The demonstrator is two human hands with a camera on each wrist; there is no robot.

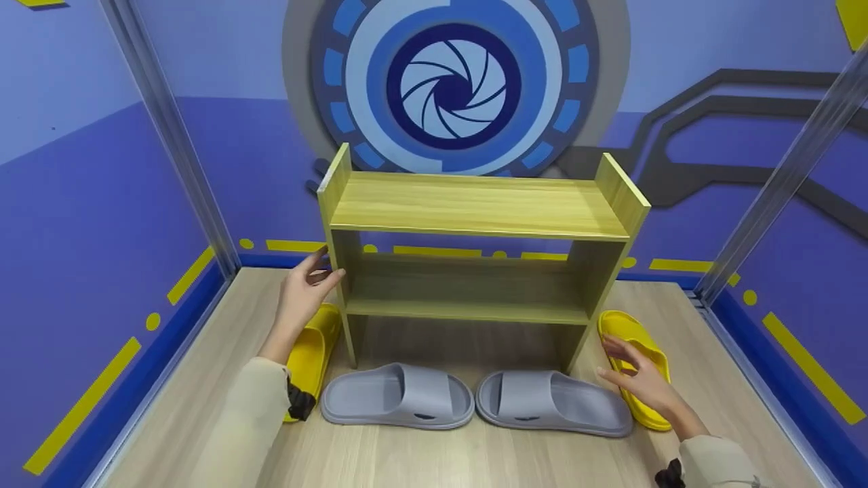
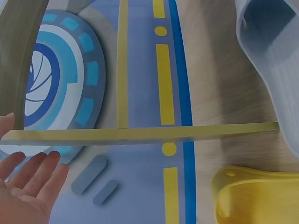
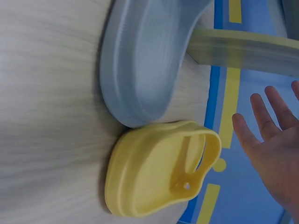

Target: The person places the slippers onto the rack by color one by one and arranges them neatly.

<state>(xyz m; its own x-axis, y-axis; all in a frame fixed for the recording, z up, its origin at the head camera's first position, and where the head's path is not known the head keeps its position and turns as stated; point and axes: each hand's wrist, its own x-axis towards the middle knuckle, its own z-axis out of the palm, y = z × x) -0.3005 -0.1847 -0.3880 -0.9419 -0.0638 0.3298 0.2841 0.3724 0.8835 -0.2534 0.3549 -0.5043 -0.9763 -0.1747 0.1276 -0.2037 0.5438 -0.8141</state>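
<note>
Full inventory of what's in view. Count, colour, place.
Shelf: 1, pale yellow wood-grain, centre, standing on the floor
Grey slippers: 2, grey, in front of the shelf
Yellow slippers: 2, yellow, one at each side of the shelf
Floor: 1, light wood-grain, beneath everything
Walls: 3, blue-purple, back and both sides
Circular graphic: 1, blue, white and grey, back wall
Metal posts: 2, silver-grey, back corners
Sleeves: 2, cream, lower left and right
Left hand: 1, at the shelf's left panel, contact unclear
Right hand: 1, off the shelf's right side, holding nothing
</note>
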